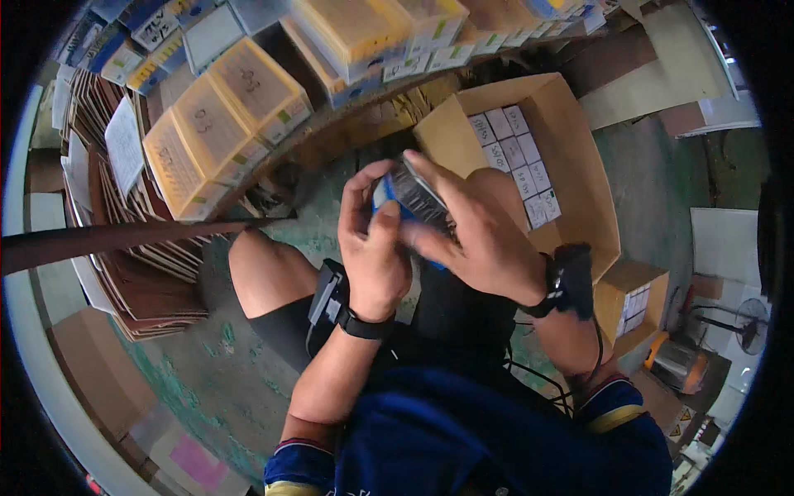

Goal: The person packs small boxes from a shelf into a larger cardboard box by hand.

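In front of my body I hold a small blue box (411,196) with a dark, glossy top, partly blurred by motion. My left hand (374,252) grips its left side, thumb bent over the near face. From the right, my right hand (486,236) is closed about the same box, fingers along its far edge and thumb across the near side. Most of the lower part of the box is hidden behind my fingers. To the right of my hands stands an open cardboard carton (589,194), holding several small white boxes (517,153) with handwritten marks.
Yellow-topped boxes (207,120) line a curved shelf edge ahead, with blue-and-white boxes (153,33) at far left. Flattened cardboard (153,289) is stacked on the left, beside a dark bar (124,241). A smaller carton (616,293) and an orange-and-metal drum (676,364) stand right.
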`<state>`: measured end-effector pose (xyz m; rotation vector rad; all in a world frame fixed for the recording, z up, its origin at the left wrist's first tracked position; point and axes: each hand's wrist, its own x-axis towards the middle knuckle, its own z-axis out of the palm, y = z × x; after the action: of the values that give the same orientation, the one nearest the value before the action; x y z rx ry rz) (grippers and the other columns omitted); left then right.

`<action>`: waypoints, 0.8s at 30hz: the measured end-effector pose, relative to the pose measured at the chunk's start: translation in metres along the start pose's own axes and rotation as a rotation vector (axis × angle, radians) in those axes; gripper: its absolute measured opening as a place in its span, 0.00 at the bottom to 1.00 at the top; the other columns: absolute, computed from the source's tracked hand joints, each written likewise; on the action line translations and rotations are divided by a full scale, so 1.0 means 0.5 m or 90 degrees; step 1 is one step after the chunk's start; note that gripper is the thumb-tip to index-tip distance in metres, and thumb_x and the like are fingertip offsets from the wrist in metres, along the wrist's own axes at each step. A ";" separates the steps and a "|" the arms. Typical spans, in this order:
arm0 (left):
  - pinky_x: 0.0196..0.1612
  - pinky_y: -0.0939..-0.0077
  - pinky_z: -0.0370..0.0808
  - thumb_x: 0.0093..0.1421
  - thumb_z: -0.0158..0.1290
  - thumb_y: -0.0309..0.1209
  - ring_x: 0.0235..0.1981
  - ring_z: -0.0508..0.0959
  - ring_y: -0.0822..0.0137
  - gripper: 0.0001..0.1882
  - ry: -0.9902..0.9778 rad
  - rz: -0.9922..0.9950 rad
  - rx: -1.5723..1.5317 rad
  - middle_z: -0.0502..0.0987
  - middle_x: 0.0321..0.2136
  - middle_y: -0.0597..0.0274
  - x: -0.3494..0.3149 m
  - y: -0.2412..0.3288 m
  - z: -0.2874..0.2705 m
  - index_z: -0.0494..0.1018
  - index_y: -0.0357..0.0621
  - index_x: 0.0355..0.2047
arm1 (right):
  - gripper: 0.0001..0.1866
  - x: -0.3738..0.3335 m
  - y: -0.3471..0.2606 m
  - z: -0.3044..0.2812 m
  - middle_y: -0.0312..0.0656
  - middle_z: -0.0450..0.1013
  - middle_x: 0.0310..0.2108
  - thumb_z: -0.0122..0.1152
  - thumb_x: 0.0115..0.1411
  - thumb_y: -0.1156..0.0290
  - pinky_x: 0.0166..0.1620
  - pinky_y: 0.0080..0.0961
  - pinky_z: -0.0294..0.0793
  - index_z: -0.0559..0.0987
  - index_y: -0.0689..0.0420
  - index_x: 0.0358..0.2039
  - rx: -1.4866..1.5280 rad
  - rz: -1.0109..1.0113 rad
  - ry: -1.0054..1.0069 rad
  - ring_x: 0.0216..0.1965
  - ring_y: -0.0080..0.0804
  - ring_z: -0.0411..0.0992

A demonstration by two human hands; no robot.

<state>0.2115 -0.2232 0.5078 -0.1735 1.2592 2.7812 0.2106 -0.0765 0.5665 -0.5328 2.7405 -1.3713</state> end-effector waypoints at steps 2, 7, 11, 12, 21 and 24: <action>0.56 0.66 0.73 0.66 0.54 0.38 0.50 0.75 0.63 0.25 0.037 -0.081 -0.145 0.73 0.51 0.56 0.008 0.000 -0.011 0.66 0.39 0.59 | 0.44 0.008 0.015 -0.005 0.57 0.73 0.55 0.73 0.55 0.58 0.54 0.36 0.72 0.64 0.65 0.66 0.010 -0.033 -0.010 0.52 0.51 0.74; 0.62 0.62 0.70 0.63 0.58 0.37 0.57 0.72 0.60 0.32 -0.030 -0.114 -0.261 0.71 0.55 0.55 0.018 -0.001 -0.030 0.60 0.40 0.64 | 0.45 0.018 0.001 -0.039 0.55 0.74 0.51 0.78 0.49 0.59 0.50 0.37 0.74 0.69 0.62 0.64 -0.021 0.005 -0.056 0.49 0.48 0.75; 0.66 0.62 0.65 0.49 0.70 0.28 0.62 0.68 0.59 0.51 -0.119 -0.182 -0.162 0.68 0.60 0.57 0.047 0.015 -0.028 0.54 0.43 0.71 | 0.45 0.010 0.018 -0.019 0.52 0.72 0.48 0.79 0.47 0.59 0.52 0.40 0.71 0.69 0.62 0.63 -0.072 -0.005 0.029 0.49 0.51 0.72; 0.67 0.62 0.65 0.48 0.71 0.29 0.63 0.68 0.59 0.52 -0.144 -0.171 -0.138 0.68 0.60 0.58 0.056 0.014 -0.038 0.54 0.43 0.71 | 0.46 0.010 0.016 -0.018 0.52 0.71 0.49 0.79 0.47 0.59 0.53 0.40 0.71 0.69 0.62 0.63 -0.076 -0.018 0.036 0.50 0.52 0.71; 0.65 0.55 0.68 0.46 0.72 0.30 0.61 0.72 0.54 0.49 -0.189 -0.215 -0.221 0.71 0.60 0.57 0.051 -0.014 -0.053 0.60 0.43 0.67 | 0.39 -0.015 -0.047 -0.105 0.44 0.76 0.44 0.65 0.54 0.36 0.41 0.40 0.74 0.76 0.51 0.59 -0.320 -0.015 0.060 0.44 0.44 0.76; 0.66 0.50 0.67 0.47 0.66 0.24 0.60 0.73 0.51 0.42 -0.209 -0.268 -0.216 0.73 0.59 0.53 0.043 -0.016 -0.059 0.64 0.40 0.64 | 0.39 -0.033 -0.053 -0.113 0.44 0.74 0.46 0.64 0.57 0.38 0.47 0.40 0.74 0.74 0.51 0.61 -0.223 -0.036 0.095 0.48 0.43 0.74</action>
<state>0.1929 -0.2398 0.4796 0.0012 0.5908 2.4947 0.2236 -0.0422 0.6197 -0.5440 3.1324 -0.9769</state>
